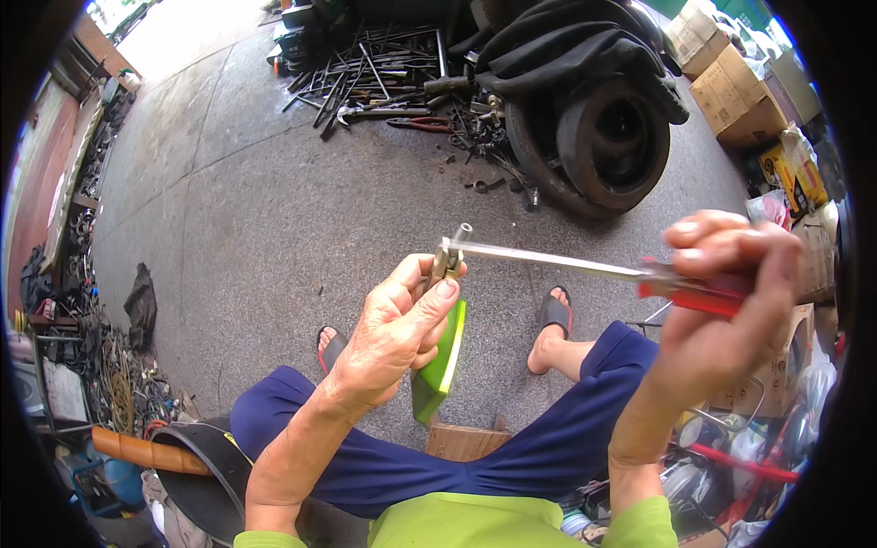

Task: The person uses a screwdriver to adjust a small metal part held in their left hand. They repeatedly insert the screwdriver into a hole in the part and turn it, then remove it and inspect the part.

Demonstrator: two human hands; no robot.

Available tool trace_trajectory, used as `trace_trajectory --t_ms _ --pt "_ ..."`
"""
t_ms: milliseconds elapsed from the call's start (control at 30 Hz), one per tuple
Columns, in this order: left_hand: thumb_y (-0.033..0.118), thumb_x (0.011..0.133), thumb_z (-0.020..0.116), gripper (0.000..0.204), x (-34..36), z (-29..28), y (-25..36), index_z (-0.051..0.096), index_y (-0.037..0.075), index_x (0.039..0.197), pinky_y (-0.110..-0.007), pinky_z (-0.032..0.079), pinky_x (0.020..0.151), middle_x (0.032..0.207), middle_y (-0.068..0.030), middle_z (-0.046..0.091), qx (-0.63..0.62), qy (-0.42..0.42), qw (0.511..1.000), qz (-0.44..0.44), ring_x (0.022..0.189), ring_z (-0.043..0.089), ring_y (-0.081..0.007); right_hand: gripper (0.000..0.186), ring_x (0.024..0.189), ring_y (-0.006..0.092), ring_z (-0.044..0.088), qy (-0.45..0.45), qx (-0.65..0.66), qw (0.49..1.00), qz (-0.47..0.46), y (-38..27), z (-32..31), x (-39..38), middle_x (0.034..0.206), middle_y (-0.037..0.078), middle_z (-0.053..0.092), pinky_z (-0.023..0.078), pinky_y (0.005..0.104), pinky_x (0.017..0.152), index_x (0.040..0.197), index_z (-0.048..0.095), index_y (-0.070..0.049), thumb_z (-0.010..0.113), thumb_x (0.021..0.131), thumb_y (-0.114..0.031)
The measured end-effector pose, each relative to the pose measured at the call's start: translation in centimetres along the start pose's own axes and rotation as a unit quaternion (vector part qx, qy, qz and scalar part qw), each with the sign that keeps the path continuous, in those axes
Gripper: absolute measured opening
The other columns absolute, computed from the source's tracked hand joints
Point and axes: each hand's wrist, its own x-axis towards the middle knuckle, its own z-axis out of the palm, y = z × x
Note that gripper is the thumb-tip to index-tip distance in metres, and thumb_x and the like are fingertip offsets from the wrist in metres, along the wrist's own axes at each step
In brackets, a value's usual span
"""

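Note:
In front of my body, my left hand [393,333] pinches a small metal fitting [448,259] between thumb and fingers. A short tube-like end sticks up from the fitting. Below those fingers hangs a flat bright-green and dark piece [445,365]; whether it is joined to the fitting I cannot tell. My right hand [731,297], raised at the right and slightly blurred, is closed around the red handle of a screwdriver [557,261]. Its long shaft points left, and the tip meets or overlaps the top of the fitting; actual contact is unclear.
Black tyres and rubber tubes [594,119] lie ahead, beside a heap of metal tools [375,78]. Cardboard boxes [735,96] line the right. A black bucket [206,466] and tangled cables [119,374] are at the left. A wooden stool [466,442] shows between my legs.

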Motion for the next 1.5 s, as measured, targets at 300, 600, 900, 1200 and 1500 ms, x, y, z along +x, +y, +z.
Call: trace_trajectory --t_ms 300,600,900,1200,1500 --pt "0.018 0.100 0.053 0.021 0.6 -1.0 -1.4 0.055 0.003 0.115 -0.016 0.022 0.042 0.070 0.0078 0.039 -0.019 0.015 0.999 -0.022 0.052 0.030 0.0006 0.030 0.061 0.0135 0.056 0.043 0.099 0.994 -0.021 0.2 0.0 0.2 0.062 0.002 0.048 0.053 0.0328 0.061 0.089 0.051 -0.007 0.041 0.103 -0.031" --pt "0.019 0.100 0.052 0.021 0.4 -0.7 -1.4 0.055 0.003 0.114 -0.016 0.021 0.042 0.067 0.0086 0.038 0.023 0.004 1.000 -0.020 0.051 0.030 0.0005 0.014 0.060 0.0034 0.053 -0.228 -0.064 0.966 0.108 3.8 4.2 -2.5 0.074 0.001 0.064 0.040 0.0186 0.050 0.097 0.070 0.000 0.068 0.090 -0.012" --pt "0.024 0.100 0.053 0.026 0.1 -0.4 -1.0 0.055 0.004 0.116 -0.018 0.020 0.042 0.065 0.0093 0.036 0.067 0.006 0.998 -0.004 0.050 0.027 0.0002 0.012 0.059 0.0108 0.055 -0.364 -0.097 0.922 0.088 4.8 5.1 -3.6 0.074 0.007 0.061 0.043 0.0246 0.051 0.094 0.068 0.001 0.069 0.085 -0.007" --pt "0.024 0.100 0.053 0.029 0.2 -1.1 -1.6 0.052 0.002 0.120 -0.017 0.019 0.041 0.066 0.0094 0.038 0.019 -0.007 1.000 0.009 0.049 0.028 0.0013 0.013 0.057 0.0182 0.059 -0.433 -0.078 0.896 0.057 3.1 5.1 -3.9 0.068 0.009 0.060 0.046 0.0295 0.052 0.089 0.067 0.001 0.073 0.079 -0.004" --pt "0.025 0.100 0.052 0.026 0.1 -0.3 -1.1 0.055 0.005 0.116 -0.018 0.021 0.043 0.063 0.0096 0.036 0.096 -0.005 0.995 0.007 0.050 0.028 0.0002 0.010 0.056 0.0124 0.057 -0.360 -0.117 0.923 0.068 4.3 4.9 -3.5 0.072 0.008 0.063 0.045 0.0244 0.050 0.087 0.068 0.001 0.073 0.079 -0.004"
